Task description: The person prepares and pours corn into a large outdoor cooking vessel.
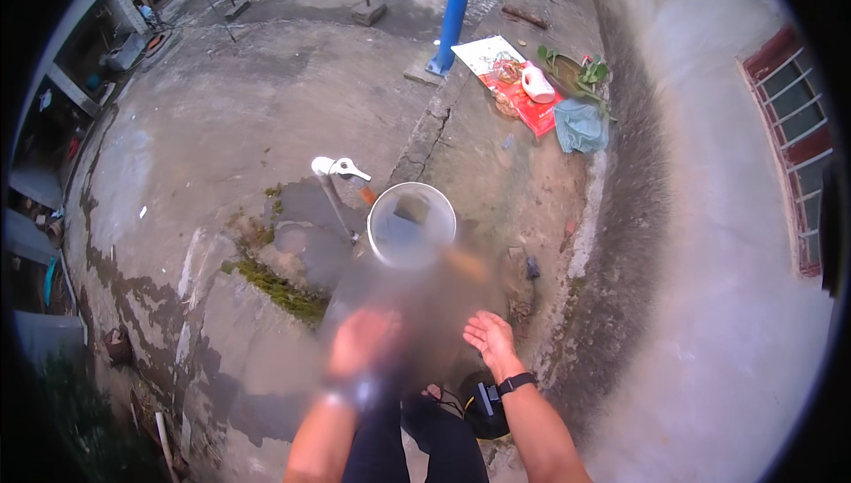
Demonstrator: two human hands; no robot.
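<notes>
A white bucket stands on the concrete in front of me. Inside it is a greyish liquid with a darker patch; whether that is a thing or a reflection I cannot tell. My left hand is on the near side of the bucket, too blurred for its fingers to be made out. My right hand, with a dark band on the wrist, is raised with its fingers stretched out and nothing visible in it. Neither hand touches the bucket. A smeared patch covers the area between the hands and the bucket, with a blurred orange-yellow shape in it.
A white standpipe tap rises just left of the bucket. Farther off lie a red-and-white sheet, a pink bottle, a bluish plastic bag and leafy greens. A blue-and-white post stands behind; a pale wall runs along the right.
</notes>
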